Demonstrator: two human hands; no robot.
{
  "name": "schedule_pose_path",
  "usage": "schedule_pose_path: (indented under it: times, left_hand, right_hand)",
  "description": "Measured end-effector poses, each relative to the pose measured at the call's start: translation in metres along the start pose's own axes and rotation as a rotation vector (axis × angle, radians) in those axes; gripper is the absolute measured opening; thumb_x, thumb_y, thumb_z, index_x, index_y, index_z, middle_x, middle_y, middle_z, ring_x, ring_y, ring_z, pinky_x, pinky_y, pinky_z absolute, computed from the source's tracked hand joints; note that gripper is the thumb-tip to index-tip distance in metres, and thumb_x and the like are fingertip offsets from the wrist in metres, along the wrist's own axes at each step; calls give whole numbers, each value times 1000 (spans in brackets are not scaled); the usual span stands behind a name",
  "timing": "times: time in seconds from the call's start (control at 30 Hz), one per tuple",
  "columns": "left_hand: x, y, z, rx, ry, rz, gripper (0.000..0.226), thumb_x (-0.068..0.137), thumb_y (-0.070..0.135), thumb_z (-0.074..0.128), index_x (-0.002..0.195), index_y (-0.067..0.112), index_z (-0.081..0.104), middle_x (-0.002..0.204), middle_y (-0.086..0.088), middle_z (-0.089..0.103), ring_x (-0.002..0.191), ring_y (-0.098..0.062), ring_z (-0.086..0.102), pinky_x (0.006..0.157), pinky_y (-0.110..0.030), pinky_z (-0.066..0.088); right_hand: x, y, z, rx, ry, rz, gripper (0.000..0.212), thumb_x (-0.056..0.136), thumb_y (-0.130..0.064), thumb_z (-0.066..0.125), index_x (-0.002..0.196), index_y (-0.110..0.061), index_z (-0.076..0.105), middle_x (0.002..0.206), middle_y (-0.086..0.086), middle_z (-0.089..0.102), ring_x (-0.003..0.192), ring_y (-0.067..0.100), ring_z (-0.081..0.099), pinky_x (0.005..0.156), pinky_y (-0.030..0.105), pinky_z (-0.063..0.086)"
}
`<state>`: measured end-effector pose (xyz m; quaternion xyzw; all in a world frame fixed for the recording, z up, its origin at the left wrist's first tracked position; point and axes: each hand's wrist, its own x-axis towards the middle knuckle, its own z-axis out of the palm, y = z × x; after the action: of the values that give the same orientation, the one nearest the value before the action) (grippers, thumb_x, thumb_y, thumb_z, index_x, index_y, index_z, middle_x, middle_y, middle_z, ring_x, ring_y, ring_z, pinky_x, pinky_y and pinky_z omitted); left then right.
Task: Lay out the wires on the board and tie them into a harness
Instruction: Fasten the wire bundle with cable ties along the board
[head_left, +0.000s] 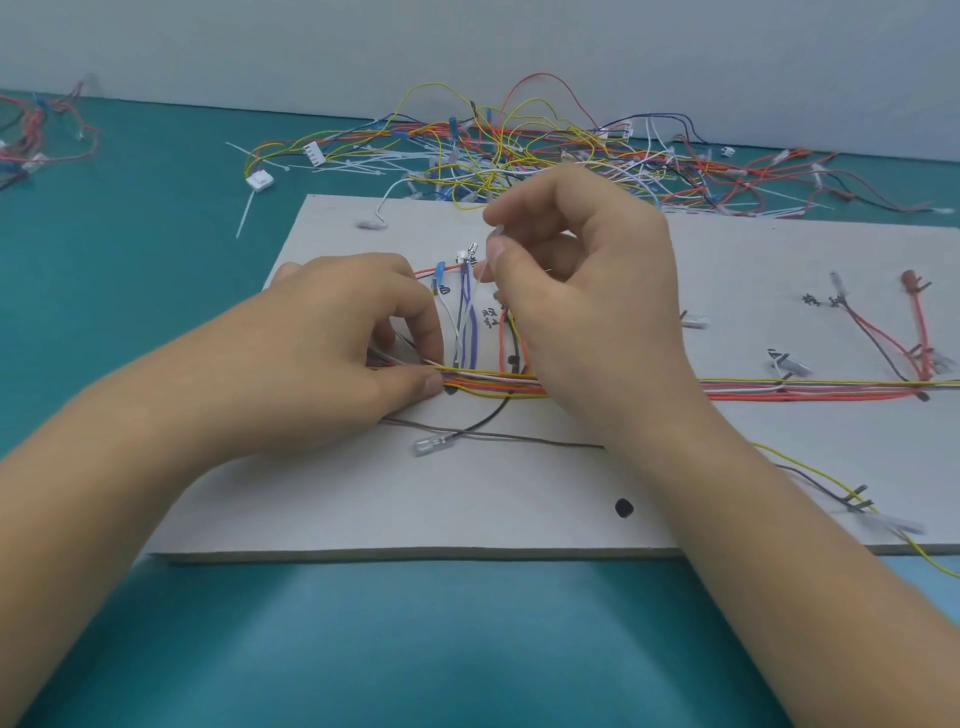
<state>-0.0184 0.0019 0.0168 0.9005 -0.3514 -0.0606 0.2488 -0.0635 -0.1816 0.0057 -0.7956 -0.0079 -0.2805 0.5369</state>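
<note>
A white board (493, 499) lies on the teal table. A bundle of yellow, red, white and orange wires (779, 388) runs left to right across it, with branches of purple (470, 322) and red wires going up to pegs. My left hand (343, 343) pinches the bundle at its left end between thumb and forefinger. My right hand (587, 291) is raised over the bundle's middle and pinches the end of a thin white cable tie (480, 280) that slants down toward the wires. A dark wire with a clear terminal (431, 445) lies loose in front of the bundle.
A tangled heap of loose coloured wires and white cable ties (519, 150) lies behind the board. More red wires (41, 135) sit at the far left of the table. Black pegs (623, 507) stand on the board. A yellow wire (924, 556) hangs off the board's right front edge.
</note>
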Motion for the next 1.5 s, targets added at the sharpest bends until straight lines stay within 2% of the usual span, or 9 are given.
schedule_pose_path:
  times: [0.23, 0.37, 0.53, 0.63, 0.77, 0.8, 1.0, 1.33, 1.5]
  left_hand:
    - [1, -6, 0, -20, 14, 32, 20, 78, 60, 71, 82, 40, 69, 95, 20, 59, 89, 2, 59, 83, -35, 49]
    - [2, -10, 1, -35, 22, 30, 15, 76, 50, 78, 81, 38, 70, 91, 20, 60, 89, 3, 60, 71, -20, 44]
    - [1, -10, 0, -52, 12, 37, 13, 75, 49, 79, 80, 39, 72, 91, 17, 61, 89, 3, 60, 71, -19, 44]
    - [0, -9, -1, -78, 12, 44, 10, 75, 46, 81, 79, 41, 74, 91, 16, 63, 89, 1, 61, 72, -22, 46]
    - [0, -9, 0, -73, 10, 54, 8, 77, 44, 81, 80, 40, 74, 91, 16, 63, 90, 0, 62, 69, -10, 43]
    - [0, -9, 0, -75, 8, 54, 8, 77, 43, 81, 80, 40, 74, 91, 16, 63, 90, 0, 62, 70, -10, 43]
    - [0, -5, -4, -125, 10, 81, 7, 74, 40, 85, 78, 40, 79, 90, 14, 68, 84, -11, 64, 79, -39, 53]
    - [3, 1, -1, -72, -9, 76, 5, 75, 34, 78, 74, 33, 74, 87, 10, 66, 81, -9, 62, 75, -37, 52]
    - [6, 4, 0, 80, -88, 88, 5, 83, 39, 64, 80, 35, 62, 101, 14, 55, 92, -7, 52, 87, -37, 45]
  right_hand:
    - [0, 3, 2, -66, -32, -24, 14, 88, 0, 64, 93, -11, 70, 78, -2, 68, 70, 13, 65, 62, 18, 44]
    - [-1, 5, 3, -104, -55, -19, 14, 87, -1, 65, 92, -13, 70, 78, -5, 67, 69, 11, 63, 62, 18, 45]
    - [0, 6, 3, -150, -83, -17, 14, 87, -1, 64, 91, -13, 70, 78, -5, 68, 70, 11, 64, 62, 16, 46]
    - [2, 8, 3, -153, -82, 3, 14, 86, -1, 65, 90, -13, 70, 76, -5, 67, 69, 14, 65, 62, 22, 50]
    - [3, 9, 2, -133, -80, 24, 16, 85, 0, 65, 89, -14, 70, 73, -5, 66, 68, 16, 65, 64, 29, 55]
    - [3, 9, 2, -130, -82, 27, 16, 84, 1, 65, 89, -14, 70, 73, -5, 66, 69, 16, 66, 66, 31, 56]
    - [4, 7, 0, -92, -75, 56, 17, 86, 1, 62, 89, -14, 70, 75, -2, 67, 75, 24, 71, 72, 43, 58]
    - [6, 6, 0, -81, -65, 15, 17, 86, 1, 63, 92, -13, 71, 78, -2, 68, 73, 19, 69, 68, 33, 57]
    - [7, 6, 1, -57, -36, 15, 16, 87, 3, 61, 92, -10, 70, 77, -1, 66, 72, 21, 68, 63, 26, 53]
